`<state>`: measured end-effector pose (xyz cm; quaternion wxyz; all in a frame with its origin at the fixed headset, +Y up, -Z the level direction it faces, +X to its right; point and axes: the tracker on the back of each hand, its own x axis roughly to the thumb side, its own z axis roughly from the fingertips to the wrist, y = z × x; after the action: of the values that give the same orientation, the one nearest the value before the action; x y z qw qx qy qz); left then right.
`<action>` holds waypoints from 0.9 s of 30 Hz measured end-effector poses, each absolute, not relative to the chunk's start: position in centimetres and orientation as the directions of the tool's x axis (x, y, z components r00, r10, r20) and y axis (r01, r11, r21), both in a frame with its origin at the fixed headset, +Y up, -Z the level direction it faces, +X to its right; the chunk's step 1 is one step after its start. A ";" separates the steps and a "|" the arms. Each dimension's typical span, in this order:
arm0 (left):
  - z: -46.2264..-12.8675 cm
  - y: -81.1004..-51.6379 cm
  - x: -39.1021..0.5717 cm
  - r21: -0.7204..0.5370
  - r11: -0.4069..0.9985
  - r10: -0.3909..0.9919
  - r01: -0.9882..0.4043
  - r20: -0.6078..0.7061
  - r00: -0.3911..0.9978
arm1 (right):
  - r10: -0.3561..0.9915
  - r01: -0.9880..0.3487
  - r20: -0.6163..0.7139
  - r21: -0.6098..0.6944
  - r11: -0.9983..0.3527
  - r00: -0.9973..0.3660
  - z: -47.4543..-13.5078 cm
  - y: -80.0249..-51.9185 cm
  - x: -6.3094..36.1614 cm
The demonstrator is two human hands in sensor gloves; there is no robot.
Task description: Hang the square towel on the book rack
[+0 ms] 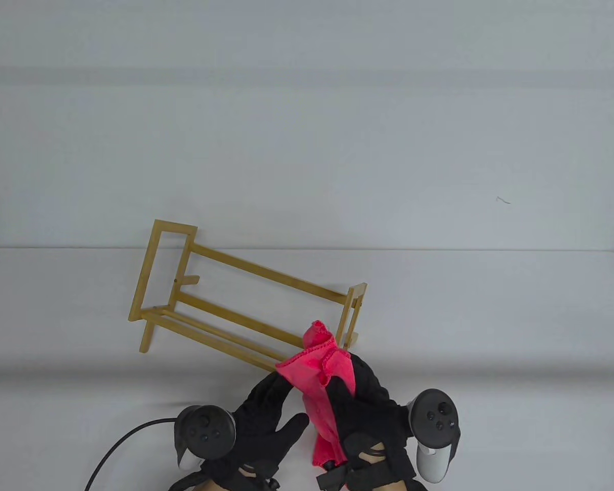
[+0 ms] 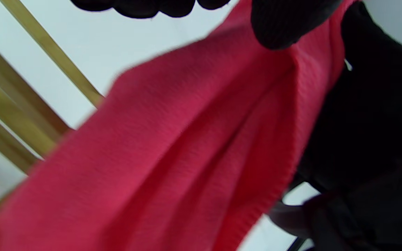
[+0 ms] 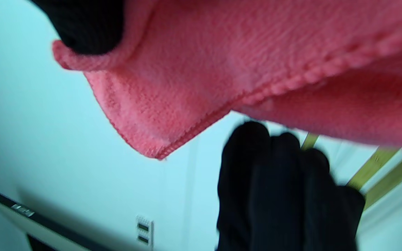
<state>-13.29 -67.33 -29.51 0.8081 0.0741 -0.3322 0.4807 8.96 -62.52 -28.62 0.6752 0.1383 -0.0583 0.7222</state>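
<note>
Both hands grip the bunched red square towel just in front of the bamboo book rack: left hand under its left edge, right hand clamped mid-cloth.

Table view: the towel covers the near right end of the book rack and drops behind the right hand, so its lower edge and that hand's grip stay unseen; both wrists are cut off by the bottom edge. Left wrist view: blurred towel fills most of the picture (only slivers of rack rails show at left). Right wrist view: towel runs off the top and right edges, and the dark object at bottom left is unidentifiable.
</note>
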 end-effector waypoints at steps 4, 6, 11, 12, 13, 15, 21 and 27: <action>-29.1 -67.2 -13.0 -0.228 0.430 0.767 -0.874 0.603 0.220 | 0.963 -0.974 0.270 0.223 -0.051 0.011 -28.4 -62.8 6.8; -29.1 -67.2 -13.1 -0.235 0.387 0.779 -0.891 0.601 0.180 | 0.963 -0.965 0.270 0.258 -0.054 0.018 -28.3 -63.0 6.2; -29.1 -67.4 -12.8 -0.308 0.327 0.810 -0.893 0.579 0.096 | 0.964 -0.958 0.266 0.274 -0.082 -0.006 -28.4 -63.8 5.3; -29.1 -67.4 -12.7 -0.312 0.324 0.813 -0.893 0.574 0.094 | 0.966 -0.959 0.260 0.269 -0.084 -0.012 -28.4 -64.1 5.3; -29.1 -67.4 -12.7 -0.307 0.323 0.818 -0.895 0.567 0.101 | 0.967 -0.961 0.254 0.264 -0.082 -0.012 -28.4 -64.2 5.3; -29.1 -67.3 -12.7 -0.309 0.323 0.818 -0.895 0.567 0.100 | 0.969 -0.964 0.245 0.257 -0.075 -0.010 -28.5 -64.6 5.5; -29.1 -67.2 -12.9 -0.262 0.316 0.820 -0.912 0.559 0.123 | 0.973 -0.971 0.230 0.230 -0.063 -0.008 -28.6 -65.0 5.9; -29.7 -67.2 -14.3 -0.217 0.281 0.837 -0.935 0.531 0.128 | 0.967 -0.977 0.251 0.189 -0.101 -0.051 -28.9 -65.0 6.9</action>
<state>-14.31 -67.23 -29.71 0.7464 0.0844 -0.2888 0.5936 6.86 -64.97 -28.93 0.6704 0.1583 -0.0161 0.7248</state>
